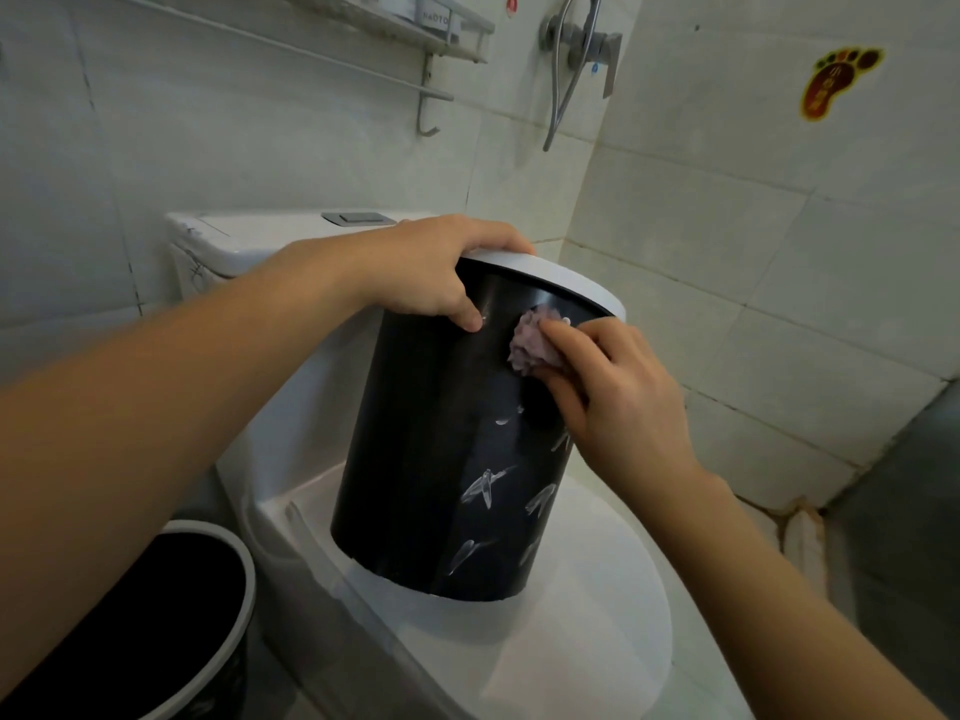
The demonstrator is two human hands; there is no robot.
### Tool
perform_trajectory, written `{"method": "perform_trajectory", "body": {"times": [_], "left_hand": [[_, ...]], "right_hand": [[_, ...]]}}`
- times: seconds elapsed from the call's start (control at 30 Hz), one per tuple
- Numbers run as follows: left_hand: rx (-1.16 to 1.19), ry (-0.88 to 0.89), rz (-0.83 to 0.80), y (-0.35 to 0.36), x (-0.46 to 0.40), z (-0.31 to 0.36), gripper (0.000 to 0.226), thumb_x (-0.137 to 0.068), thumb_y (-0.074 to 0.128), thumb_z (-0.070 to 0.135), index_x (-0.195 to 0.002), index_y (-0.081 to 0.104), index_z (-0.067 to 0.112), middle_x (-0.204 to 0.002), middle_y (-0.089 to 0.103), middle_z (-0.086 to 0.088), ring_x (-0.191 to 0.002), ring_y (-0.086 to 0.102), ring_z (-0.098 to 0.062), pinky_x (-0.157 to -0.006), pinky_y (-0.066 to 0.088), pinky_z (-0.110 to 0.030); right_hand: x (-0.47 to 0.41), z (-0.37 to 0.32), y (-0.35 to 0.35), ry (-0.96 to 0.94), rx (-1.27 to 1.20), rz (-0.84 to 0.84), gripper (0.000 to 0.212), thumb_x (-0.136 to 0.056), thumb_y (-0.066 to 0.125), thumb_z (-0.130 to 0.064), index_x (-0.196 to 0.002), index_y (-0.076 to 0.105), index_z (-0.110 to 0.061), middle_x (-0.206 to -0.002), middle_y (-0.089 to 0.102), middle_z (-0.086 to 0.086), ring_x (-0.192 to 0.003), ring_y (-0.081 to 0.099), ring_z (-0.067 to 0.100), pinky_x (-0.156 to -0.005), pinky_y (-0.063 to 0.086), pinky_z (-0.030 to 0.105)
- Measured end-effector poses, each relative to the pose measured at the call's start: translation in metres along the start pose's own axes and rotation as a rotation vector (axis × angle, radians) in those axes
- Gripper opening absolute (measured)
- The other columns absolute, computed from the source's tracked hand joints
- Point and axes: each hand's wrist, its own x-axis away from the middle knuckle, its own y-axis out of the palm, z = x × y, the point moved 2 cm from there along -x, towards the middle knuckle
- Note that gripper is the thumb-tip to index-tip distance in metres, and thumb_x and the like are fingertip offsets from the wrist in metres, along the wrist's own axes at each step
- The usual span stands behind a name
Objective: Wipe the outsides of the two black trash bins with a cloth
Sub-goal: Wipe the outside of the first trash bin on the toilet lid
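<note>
The right hand (618, 402) pinches a crumpled cloth (532, 343) against the upper side of the black bin (441, 459) standing on the closed toilet lid (587, 631), while the left hand (431, 272) grips its white rim (571, 283).

Support: closed toilet lid (582, 636), white.
On it: my black bin (441, 459), upright.
Floor: second bin (208, 615) beside toilet.

Second bin (156, 615) cut off by bottom-left edge. Left hand's fingers (498, 239) vanish over far rim. Shelf box (439, 18) lettering unreadable.
</note>
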Motion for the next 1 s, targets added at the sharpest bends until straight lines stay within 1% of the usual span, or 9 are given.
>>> {"method": "perform_trajectory", "body": {"times": [0.1,0.17,0.3,0.53,0.63,0.7,0.77,0.87,1.0], "left_hand": [[0.017,-0.010,0.015,0.000,0.000,-0.004,0.068,-0.073,0.079,0.006,-0.115,0.055,0.054,-0.111,0.066,0.013,-0.104,0.063,-0.015,-0.095,0.053,-0.044],[0.028,-0.018,0.020,-0.001,-0.001,-0.007,0.069,-0.072,0.080,0.006,-0.112,0.054,0.057,-0.110,0.065,0.016,-0.105,0.063,-0.014,-0.096,0.052,-0.044],[0.039,-0.018,0.011,0.000,-0.001,-0.008,0.069,-0.073,0.079,0.006,-0.111,0.054,0.057,-0.109,0.065,0.017,-0.104,0.062,-0.012,-0.095,0.052,-0.043],[0.039,-0.018,0.007,0.001,-0.002,-0.007,0.068,-0.073,0.079,0.006,-0.115,0.055,0.055,-0.111,0.065,0.015,-0.104,0.063,-0.014,-0.094,0.054,-0.044],[0.030,-0.017,0.015,0.001,-0.003,-0.006,0.069,-0.072,0.078,0.006,-0.114,0.054,0.055,-0.109,0.065,0.016,-0.104,0.062,-0.014,-0.095,0.053,-0.043],[0.020,-0.026,0.018,0.001,-0.004,-0.007,0.069,-0.071,0.078,0.009,-0.113,0.053,0.057,-0.110,0.064,0.015,-0.104,0.062,-0.016,-0.095,0.052,-0.044],[0.019,-0.033,0.015,0.001,-0.004,-0.008,0.069,-0.071,0.078,0.010,-0.115,0.053,0.057,-0.113,0.064,0.013,-0.105,0.062,-0.017,-0.095,0.052,-0.045],[0.029,-0.032,0.023,0.002,-0.006,-0.008,0.070,-0.071,0.078,0.010,-0.116,0.053,0.057,-0.115,0.064,0.012,-0.106,0.062,-0.016,-0.094,0.053,-0.044],[0.044,-0.038,0.012,0.002,-0.008,-0.007,0.069,-0.072,0.077,0.007,-0.116,0.054,0.055,-0.114,0.064,0.014,-0.105,0.062,-0.014,-0.092,0.054,-0.041]], "right_hand": [[0.019,-0.009,0.001,-0.127,-0.047,-0.090,0.030,-0.096,0.062,-0.028,-0.122,0.067,-0.012,-0.099,0.059,0.009,-0.083,0.056,0.026,-0.059,0.051,0.039],[0.033,-0.013,0.002,-0.223,-0.089,-0.166,0.030,-0.096,0.061,-0.028,-0.121,0.068,-0.013,-0.099,0.058,0.009,-0.081,0.055,0.024,-0.059,0.051,0.035],[0.040,-0.014,0.001,-0.322,-0.082,-0.187,0.030,-0.095,0.064,-0.028,-0.120,0.069,-0.013,-0.098,0.060,0.009,-0.080,0.055,0.023,-0.056,0.049,0.032],[0.016,-0.006,0.002,0.001,-0.051,-0.020,0.032,-0.095,0.064,-0.031,-0.121,0.068,-0.013,-0.096,0.059,0.007,-0.079,0.054,0.021,-0.056,0.049,0.033],[0.030,-0.015,0.002,-0.125,-0.068,-0.094,0.030,-0.097,0.060,-0.029,-0.121,0.068,-0.013,-0.097,0.058,0.009,-0.079,0.055,0.023,-0.057,0.051,0.037],[0.043,-0.018,0.002,-0.242,-0.062,-0.164,0.029,-0.098,0.059,-0.028,-0.121,0.068,-0.013,-0.098,0.059,0.010,-0.079,0.056,0.024,-0.059,0.051,0.034],[0.050,-0.017,0.003,-0.275,-0.043,-0.191,0.029,-0.098,0.060,-0.029,-0.122,0.068,-0.013,-0.099,0.060,0.010,-0.081,0.056,0.023,-0.060,0.051,0.033],[0.046,-0.012,0.004,-0.127,-0.031,-0.117,0.031,-0.097,0.060,-0.030,-0.123,0.068,-0.015,-0.100,0.060,0.009,-0.082,0.056,0.024,-0.059,0.051,0.037],[0.036,-0.013,0.007,0.056,-0.045,-0.068,0.037,-0.095,0.061,-0.034,-0.125,0.064,-0.012,-0.101,0.063,0.006,-0.085,0.056,0.021,-0.061,0.051,0.033]]}}
